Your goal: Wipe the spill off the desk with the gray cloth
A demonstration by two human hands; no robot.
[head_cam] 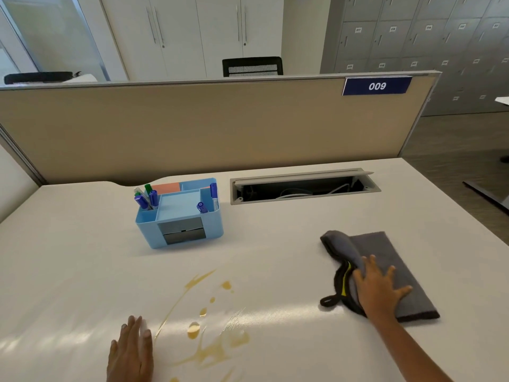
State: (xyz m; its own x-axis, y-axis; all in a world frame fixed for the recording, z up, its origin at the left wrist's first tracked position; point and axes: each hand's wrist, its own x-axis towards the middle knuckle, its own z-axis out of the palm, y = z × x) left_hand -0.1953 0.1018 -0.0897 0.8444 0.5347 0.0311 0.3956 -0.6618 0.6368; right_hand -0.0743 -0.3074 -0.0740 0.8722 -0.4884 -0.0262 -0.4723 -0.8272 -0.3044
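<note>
Right hand (378, 288) flat on gray cloth (396, 266), spill (209, 326) beside left hand (130, 351).

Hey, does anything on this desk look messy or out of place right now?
Yes. A yellowish-brown liquid spill streaks the white desk near its front edge, beside the flat left hand. The gray cloth lies apart under the right hand, one edge folded over.
</note>
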